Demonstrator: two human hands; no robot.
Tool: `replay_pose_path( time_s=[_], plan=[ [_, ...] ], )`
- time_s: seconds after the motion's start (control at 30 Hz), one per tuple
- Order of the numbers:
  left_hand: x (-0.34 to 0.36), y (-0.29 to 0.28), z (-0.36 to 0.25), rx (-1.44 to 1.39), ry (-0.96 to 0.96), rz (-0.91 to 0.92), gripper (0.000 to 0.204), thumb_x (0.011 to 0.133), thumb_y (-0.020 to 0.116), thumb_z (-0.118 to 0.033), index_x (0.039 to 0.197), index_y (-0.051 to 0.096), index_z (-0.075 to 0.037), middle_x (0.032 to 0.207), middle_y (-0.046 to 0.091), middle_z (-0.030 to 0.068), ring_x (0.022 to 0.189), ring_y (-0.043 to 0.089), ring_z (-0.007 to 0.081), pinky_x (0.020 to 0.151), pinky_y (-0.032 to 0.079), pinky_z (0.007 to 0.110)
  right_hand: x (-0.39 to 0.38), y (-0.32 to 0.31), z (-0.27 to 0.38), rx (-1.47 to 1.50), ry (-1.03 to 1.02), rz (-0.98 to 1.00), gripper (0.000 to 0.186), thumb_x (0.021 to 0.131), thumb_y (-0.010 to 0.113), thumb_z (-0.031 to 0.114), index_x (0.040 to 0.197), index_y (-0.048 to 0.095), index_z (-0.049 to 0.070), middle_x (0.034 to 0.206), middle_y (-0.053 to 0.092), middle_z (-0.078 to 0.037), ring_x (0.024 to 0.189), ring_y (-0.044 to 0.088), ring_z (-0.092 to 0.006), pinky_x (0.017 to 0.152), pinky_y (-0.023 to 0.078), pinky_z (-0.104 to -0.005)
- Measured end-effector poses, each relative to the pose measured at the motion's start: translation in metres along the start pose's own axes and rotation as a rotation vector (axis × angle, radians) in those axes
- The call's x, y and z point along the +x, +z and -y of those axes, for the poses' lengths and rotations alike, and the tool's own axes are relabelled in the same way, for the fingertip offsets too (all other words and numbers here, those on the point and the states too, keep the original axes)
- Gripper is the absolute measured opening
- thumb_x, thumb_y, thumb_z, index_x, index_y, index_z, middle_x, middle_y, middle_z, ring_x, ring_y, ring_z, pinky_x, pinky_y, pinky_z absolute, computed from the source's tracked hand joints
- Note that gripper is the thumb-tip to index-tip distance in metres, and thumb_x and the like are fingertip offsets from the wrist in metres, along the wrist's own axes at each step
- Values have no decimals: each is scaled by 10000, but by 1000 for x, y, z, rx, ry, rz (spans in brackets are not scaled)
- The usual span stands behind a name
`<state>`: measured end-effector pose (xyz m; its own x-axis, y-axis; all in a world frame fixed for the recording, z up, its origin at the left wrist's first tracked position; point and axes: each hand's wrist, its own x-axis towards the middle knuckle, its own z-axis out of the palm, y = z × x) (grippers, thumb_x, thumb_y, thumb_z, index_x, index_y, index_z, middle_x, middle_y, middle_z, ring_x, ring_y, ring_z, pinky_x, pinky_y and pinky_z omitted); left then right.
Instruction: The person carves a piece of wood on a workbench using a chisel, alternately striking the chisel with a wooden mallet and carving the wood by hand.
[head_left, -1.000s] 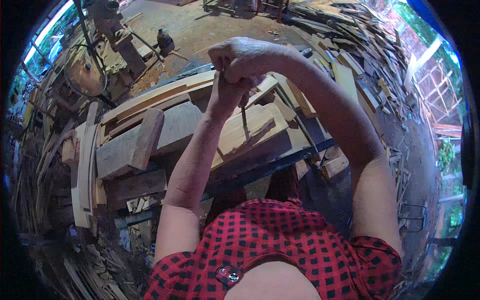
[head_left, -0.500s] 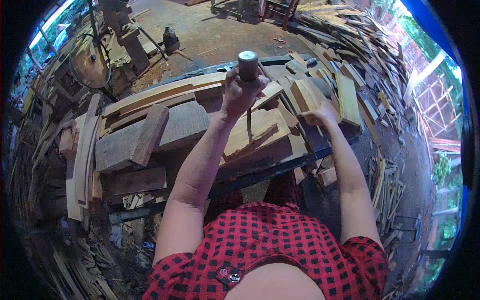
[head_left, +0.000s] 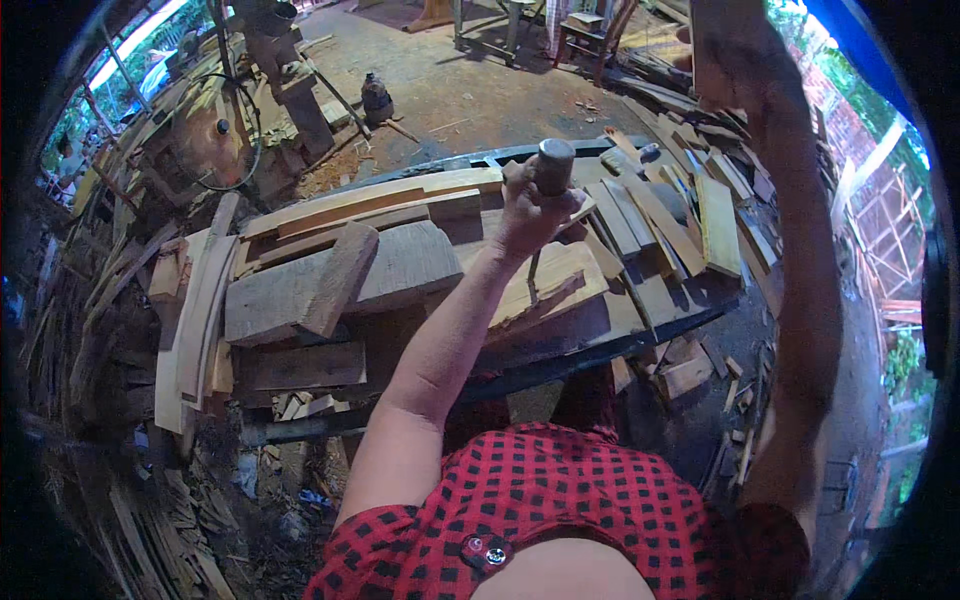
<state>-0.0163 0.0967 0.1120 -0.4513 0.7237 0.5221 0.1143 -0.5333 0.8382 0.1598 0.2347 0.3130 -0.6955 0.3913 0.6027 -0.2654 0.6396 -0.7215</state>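
Note:
My left hand [head_left: 525,215] is wrapped around the thick handle of a chisel [head_left: 556,168] with a flat metal top. The chisel stands nearly upright, and its thin shaft runs down to a pale wood piece [head_left: 575,270] on the bench. That piece has a rough, darker cut along its near side. High at the upper right, my right hand [head_left: 768,95] is raised, closed on a wooden block [head_left: 718,50]. The block is in shade and partly out of the picture. Well apart from the chisel, it touches nothing on the bench.
On the bench [head_left: 590,340] lie a thick grey timber [head_left: 410,250], a short brown offcut [head_left: 345,275] and several pale boards [head_left: 718,225]. Scrap wood is piled along the right [head_left: 690,105] and left. A dark bottle-like container [head_left: 376,98] stands on the floor beyond.
My right hand has lifted the wooden block from over the bench's right side to high at the upper right. My left hand still holds the chisel on the pale piece; the whole view has shifted.

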Motion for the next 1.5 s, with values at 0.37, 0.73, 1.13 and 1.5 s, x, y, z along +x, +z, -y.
replay_pose_path(
  time_s=[0.37,0.73,1.13,1.5],
  plan=[
    [-1,-1,-4,-10,-30,-12,168,735,687,-115,833,564,-56,682,576,8,604,566,90,560,484,249,2,30,55,-278,451,267,453,606,719,244,953,612,-29,746,613,-79,638,627,-154,543,529,-272],
    [6,-2,11,104,59,23,213,748,701,-126,863,549,-29,696,584,37,570,595,101,501,512,246,-16,57,44,-548,389,193,558,615,680,335,1027,585,-29,771,605,-94,660,585,-148,566,460,-265],
    [2,3,-6,61,-26,27,200,725,706,-143,833,569,-45,671,575,14,550,568,79,502,500,234,-61,21,-47,19,545,182,486,667,693,255,1052,565,-12,848,596,-63,701,576,-115,639,476,-255],
    [-10,4,-16,27,67,11,165,716,693,-156,710,552,-71,623,542,-20,562,512,63,497,419,244,-182,7,-258,-950,850,-21,755,587,741,454,1155,533,3,1141,575,-276,1065,563,-395,899,452,-437]
  ],
)
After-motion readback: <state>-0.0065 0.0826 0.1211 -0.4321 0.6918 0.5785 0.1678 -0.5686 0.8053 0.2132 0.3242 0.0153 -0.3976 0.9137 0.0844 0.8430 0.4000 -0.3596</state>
